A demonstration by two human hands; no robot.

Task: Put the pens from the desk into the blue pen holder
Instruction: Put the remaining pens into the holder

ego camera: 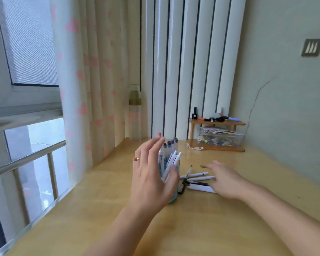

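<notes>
Head view shows the loose pens (196,181) lying in a small heap on the bench (201,228), just right of the blue pen holder (173,197) and between it and the right hand (224,181). They look light, stiff and smooth-barrelled, so each should lift with almost no effort but could roll or slip if pinched near a tapered end; I would judge mid-barrel the surest place to take one, thumb against two fingers. Most of the white ones lie with their long axes running roughly left to right across the bench, fanning slightly, while a dark pen crosses them on a diagonal, one end toward the holder's foot and the other pointing away toward the wall. Which end is the tip is too blurred to tell. Inside the holder a bunch of pens already stands upright, leaning a little to the right. The left hand (151,174) is spread, fingers straight, in front of the holder's near side, gripping nothing; whether it touches is unclear. The right hand hovers flat and relaxed over the heap's right end, fingers apart, holding nothing. Farther back stands a small wooden shelf (218,123).
</notes>
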